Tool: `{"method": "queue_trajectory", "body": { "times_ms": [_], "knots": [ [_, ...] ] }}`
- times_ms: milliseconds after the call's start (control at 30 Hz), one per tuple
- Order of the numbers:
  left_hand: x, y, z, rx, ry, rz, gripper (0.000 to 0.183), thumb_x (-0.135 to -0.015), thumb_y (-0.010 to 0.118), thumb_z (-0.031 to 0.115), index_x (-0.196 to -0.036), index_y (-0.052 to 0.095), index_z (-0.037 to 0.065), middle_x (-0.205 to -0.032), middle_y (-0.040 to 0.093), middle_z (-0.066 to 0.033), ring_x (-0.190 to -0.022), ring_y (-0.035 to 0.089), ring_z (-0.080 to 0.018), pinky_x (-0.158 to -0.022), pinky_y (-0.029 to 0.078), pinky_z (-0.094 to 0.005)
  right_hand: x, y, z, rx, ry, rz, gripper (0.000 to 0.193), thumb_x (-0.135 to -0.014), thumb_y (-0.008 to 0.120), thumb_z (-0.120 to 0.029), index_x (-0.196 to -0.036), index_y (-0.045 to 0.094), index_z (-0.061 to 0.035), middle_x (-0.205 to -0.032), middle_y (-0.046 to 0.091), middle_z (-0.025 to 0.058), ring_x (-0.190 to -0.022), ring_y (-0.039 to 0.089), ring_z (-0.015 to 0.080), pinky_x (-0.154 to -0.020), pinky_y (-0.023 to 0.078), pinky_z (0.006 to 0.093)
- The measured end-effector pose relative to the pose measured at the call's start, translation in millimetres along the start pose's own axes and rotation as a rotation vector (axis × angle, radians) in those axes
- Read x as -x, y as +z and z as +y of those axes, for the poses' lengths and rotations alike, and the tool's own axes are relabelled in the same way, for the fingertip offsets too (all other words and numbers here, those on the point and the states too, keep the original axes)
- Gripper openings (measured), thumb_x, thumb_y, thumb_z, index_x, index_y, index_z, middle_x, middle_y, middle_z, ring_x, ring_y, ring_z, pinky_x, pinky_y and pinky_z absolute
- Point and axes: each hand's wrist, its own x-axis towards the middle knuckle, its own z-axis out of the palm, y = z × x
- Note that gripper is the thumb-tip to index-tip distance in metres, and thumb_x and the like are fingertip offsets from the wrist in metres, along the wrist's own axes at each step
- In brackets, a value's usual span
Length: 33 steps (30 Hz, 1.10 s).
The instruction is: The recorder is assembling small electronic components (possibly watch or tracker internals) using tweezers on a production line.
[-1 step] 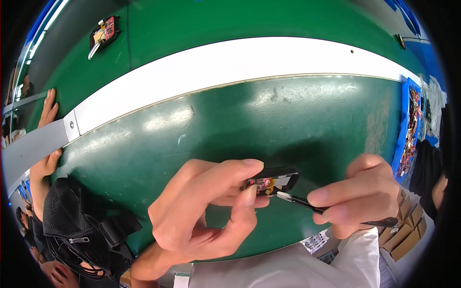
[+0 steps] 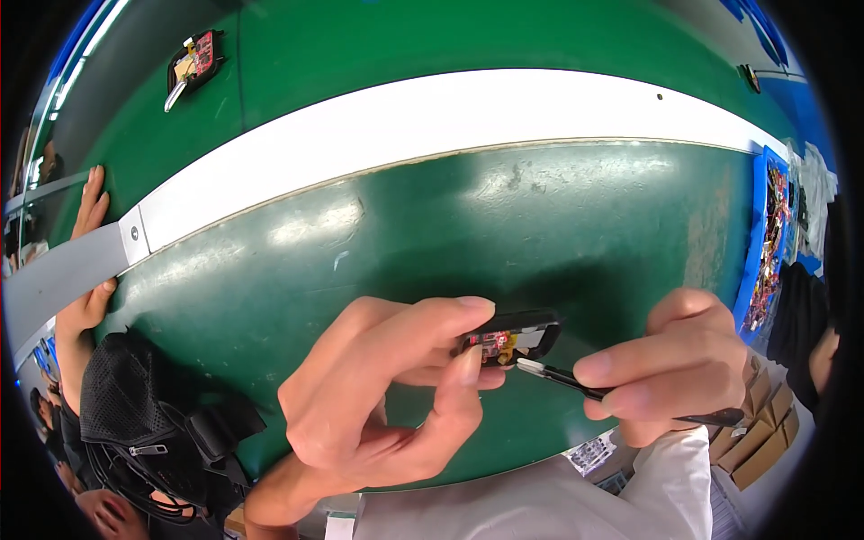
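- Head view, far left: another person's hand (image 2: 88, 261) resting at the edge of the green bench (image 2: 558, 225).
- Left hand (image 2: 378, 396) pinching a small black casing (image 2: 511, 338), held just above the bench, red circuit board still exposed.
- Right hand (image 2: 670, 367) clenched on a slim black tool (image 2: 612, 392), pale tip touching the casing's open side.
- Judged mid-way: casing not closed.

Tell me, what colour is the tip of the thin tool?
White, on a black tool in the right hand; head view.

head camera looks steeply down, close over the green table (image 2: 558, 225).
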Motion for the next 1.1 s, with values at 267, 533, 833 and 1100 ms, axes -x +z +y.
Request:
{"method": "queue_trajectory", "body": {
  "times_ms": [267, 533, 833, 1100],
  "knots": [
    [1, 5, 5, 0.135, -0.174, 0.057, 0.028, -0.091, 0.062, -0.01, -0.119, 0.06, -0.013, -0.081, 0.075, -0.0183, -0.065, 0.069, -0.0137, -0.053, 0.056, -0.0242, 1, 1, -1, 0.041, -0.008, -0.039, 0.028, -0.08, 0.091, -0.022, -0.082, 0.063, -0.0228, -0.088, 0.08, -0.0051, -0.048, 0.047, 0.0079, -0.053, 0.032, 0.0258],
    [1, 6, 4, 0.197, -0.212, 0.064, 0.028, -0.093, 0.061, -0.011, -0.121, 0.06, -0.013, -0.084, 0.073, -0.0177, -0.068, 0.074, -0.0182, -0.055, 0.061, -0.0265, 0, 3, 0, 0.026, -0.02, -0.056, 0.027, -0.08, 0.09, -0.019, -0.084, 0.063, -0.0209, -0.091, 0.08, -0.0024, -0.05, 0.051, 0.0085, -0.052, 0.033, 0.0263],
    [0, 6, 3, 0.229, -0.221, 0.056, 0.027, -0.093, 0.061, -0.012, -0.121, 0.061, -0.014, -0.085, 0.073, -0.0173, -0.069, 0.075, -0.0198, -0.057, 0.062, -0.0273, -4, 4, 9, -0.042, -0.161, -0.06, 0.007, -0.081, 0.078, -0.006, -0.088, 0.078, -0.0086, -0.098, 0.082, 0.008, -0.055, 0.059, 0.0049, -0.049, 0.03, 0.0224],
    [-3, 7, 1, 0.266, -0.186, 0.029, 0.033, -0.094, 0.059, -0.011, -0.126, 0.062, -0.014, -0.085, 0.071, -0.0172, -0.07, 0.076, -0.0231, -0.058, 0.063, -0.0276, -3, 8, -9, -0.009, 0.101, 0.007, 0.025, -0.077, 0.09, -0.009, -0.084, 0.067, -0.017, -0.082, 0.08, 0.0027, -0.052, 0.06, 0.0111, -0.052, 0.037, 0.0266]
  ]
}}
